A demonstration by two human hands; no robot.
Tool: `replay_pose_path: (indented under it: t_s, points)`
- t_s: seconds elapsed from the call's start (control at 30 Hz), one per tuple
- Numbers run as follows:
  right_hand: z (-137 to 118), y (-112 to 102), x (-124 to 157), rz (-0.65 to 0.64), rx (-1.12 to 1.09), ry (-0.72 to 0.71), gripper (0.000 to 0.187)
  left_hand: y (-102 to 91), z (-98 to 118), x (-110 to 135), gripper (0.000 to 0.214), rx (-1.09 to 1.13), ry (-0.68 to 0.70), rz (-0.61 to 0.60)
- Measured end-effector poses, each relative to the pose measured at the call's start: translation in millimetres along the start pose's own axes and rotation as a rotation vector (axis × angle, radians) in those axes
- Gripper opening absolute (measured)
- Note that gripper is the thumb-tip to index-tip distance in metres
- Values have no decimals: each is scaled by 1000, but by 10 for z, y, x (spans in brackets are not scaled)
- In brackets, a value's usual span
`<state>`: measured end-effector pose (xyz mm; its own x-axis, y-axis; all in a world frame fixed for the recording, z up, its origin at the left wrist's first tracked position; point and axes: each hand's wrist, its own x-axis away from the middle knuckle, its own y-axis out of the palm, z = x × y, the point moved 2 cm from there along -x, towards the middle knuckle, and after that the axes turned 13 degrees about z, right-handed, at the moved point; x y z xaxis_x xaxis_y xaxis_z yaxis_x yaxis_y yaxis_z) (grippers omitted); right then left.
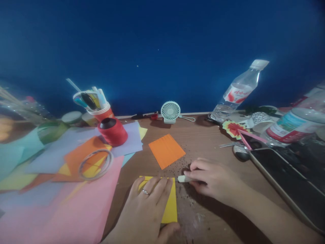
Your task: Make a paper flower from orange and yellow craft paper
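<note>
My left hand [149,206] lies flat with fingers stretched over a yellow paper [170,208] on the table, a ring on one finger. Closed around a small white cutter knife [183,178] is my right hand [212,178]. The cutter's thin blade points left and reaches the paper's right edge near its top corner. Just beyond both hands lies a square of orange paper [167,151], with faint crease lines across it. Much of the yellow sheet is hidden under my left hand.
To the left are coloured papers [101,200], a tape roll [109,167], a red thread spool [114,135] and a pen cup [105,112]. A small fan [170,111] stands at the back. Bottles [237,91], a paper rosette [232,129] and a phone [279,176] occupy the right.
</note>
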<state>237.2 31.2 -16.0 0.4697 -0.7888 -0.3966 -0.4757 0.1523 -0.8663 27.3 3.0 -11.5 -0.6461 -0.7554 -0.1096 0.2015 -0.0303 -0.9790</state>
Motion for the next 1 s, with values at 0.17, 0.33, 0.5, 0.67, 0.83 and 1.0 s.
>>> replay_pose_path:
  t_s: [0.17,0.33,0.5,0.67,0.83,1.0]
  points:
    - [33,-35,-5,-12,0,4,17,6,10,-2,66,-7,6,-15]
    - [50,-52,-7,-19,0,6,16,8,10,0,65,-10,6,-28]
    - [77,-59,5,-38,-22,1,16,3,13,12,67,2,-5,-28]
    - [95,-67,20,-30,-45,-3,17,-9,34,3,65,-2,18,-42]
    - [83,-69,20,-30,-41,7,17,-21,42,0,63,-15,51,-49]
    - [72,-68,2,-19,-47,1,17,-12,36,-5,64,19,98,-58]
